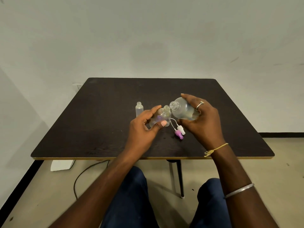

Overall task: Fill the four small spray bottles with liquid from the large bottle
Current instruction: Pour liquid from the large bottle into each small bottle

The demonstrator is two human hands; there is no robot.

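Note:
My left hand (144, 127) grips a small clear spray bottle (162, 116), uncapped and tilted, above the dark table (98, 129). My right hand (202, 119) holds the large clear bottle (184, 111) tipped to the left, its open mouth just beside the small bottle's neck. Some liquid lies in the large bottle's lower side. Another small uncapped bottle (139, 109) stands upright to the left. A purple spray cap (179, 134) and a white spray cap (181, 129) with thin tubes lie on the table between my hands. Something purple shows behind the held small bottle.
A few wet spots (164, 138) mark the table near the caps. The table's front edge (115, 158) is close to my knees. A white box (61, 165) and a black cable (82, 176) lie on the floor under the left side.

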